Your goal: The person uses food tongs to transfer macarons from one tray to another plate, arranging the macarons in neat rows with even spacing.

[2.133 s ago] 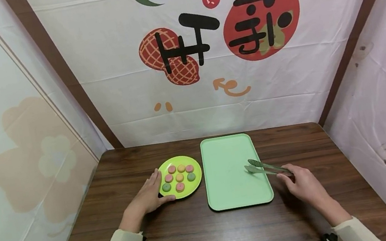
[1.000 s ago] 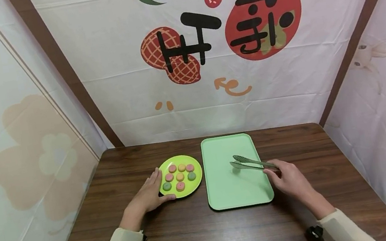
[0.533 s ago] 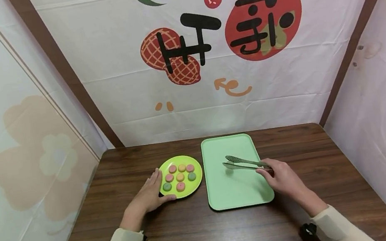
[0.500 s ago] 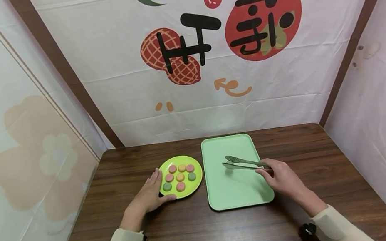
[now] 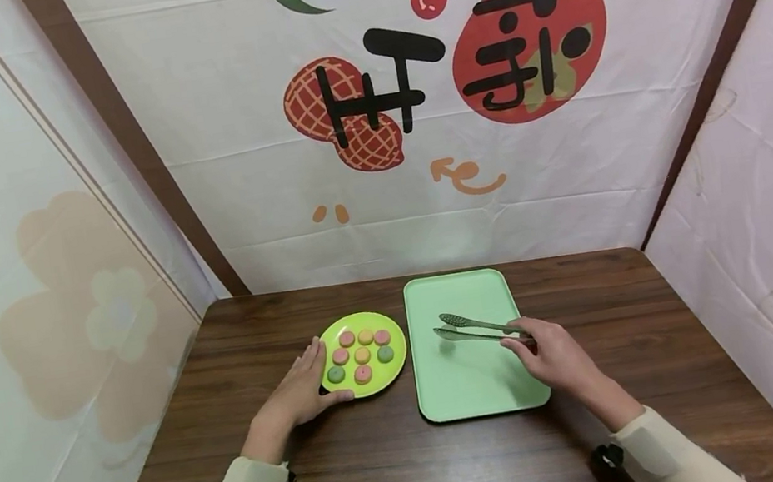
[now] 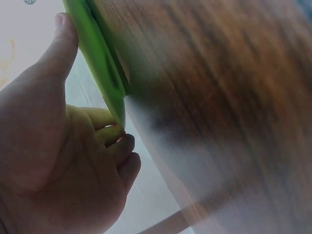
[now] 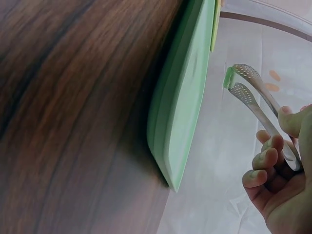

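Observation:
My left hand (image 5: 292,392) holds the left rim of a lime-green plate (image 5: 397,367), its thumb along the near rim and its fingers at the far left. In the left wrist view, fingertips bend in at the edge of the plate (image 6: 95,51). Several pink, yellow and green macarons (image 5: 362,355) lie on the plate. My right hand (image 5: 552,351) grips metal tongs (image 5: 476,328) over a pale green tray (image 5: 481,382), tips apart and pointing left. The right wrist view shows the tongs (image 7: 263,105) between thumb and fingers, with a small green patch at the perforated tips.
Plate and tray stand side by side on a dark wooden table (image 5: 408,473), a narrow gap between them. A white printed cloth (image 5: 386,241) rises behind the table, with more cloth walls to the left and right.
My right hand has moved left with the tongs, from the tray's right edge to over its middle, nearer the plate. My left hand keeps its place on the rim.

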A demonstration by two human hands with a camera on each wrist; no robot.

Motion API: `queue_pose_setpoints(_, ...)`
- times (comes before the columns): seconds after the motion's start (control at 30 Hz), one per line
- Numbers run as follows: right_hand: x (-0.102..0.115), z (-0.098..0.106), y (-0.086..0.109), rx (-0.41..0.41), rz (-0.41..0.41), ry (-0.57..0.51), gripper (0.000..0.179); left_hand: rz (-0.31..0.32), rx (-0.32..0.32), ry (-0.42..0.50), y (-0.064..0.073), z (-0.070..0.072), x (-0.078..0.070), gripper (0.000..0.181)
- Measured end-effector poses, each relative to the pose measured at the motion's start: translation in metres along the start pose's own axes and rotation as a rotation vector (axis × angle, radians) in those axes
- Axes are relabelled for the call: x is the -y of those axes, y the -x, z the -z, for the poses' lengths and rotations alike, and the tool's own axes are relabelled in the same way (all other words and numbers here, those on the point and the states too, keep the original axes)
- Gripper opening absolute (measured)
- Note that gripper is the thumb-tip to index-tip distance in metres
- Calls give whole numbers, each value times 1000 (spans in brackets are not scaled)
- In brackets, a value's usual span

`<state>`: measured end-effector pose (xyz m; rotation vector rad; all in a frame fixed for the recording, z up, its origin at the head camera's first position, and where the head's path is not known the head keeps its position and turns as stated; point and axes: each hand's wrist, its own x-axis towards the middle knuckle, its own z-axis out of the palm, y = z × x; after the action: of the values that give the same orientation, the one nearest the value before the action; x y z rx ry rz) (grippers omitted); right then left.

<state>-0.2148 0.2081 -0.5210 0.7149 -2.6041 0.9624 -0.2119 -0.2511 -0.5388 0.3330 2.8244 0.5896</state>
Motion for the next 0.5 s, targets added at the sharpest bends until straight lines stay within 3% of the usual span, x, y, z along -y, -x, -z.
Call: queue_pose_setpoints(0.5, 13, -13, -5, 44, 20, -37, 29, -1, -3, -12, -1, -3, 2, 118)
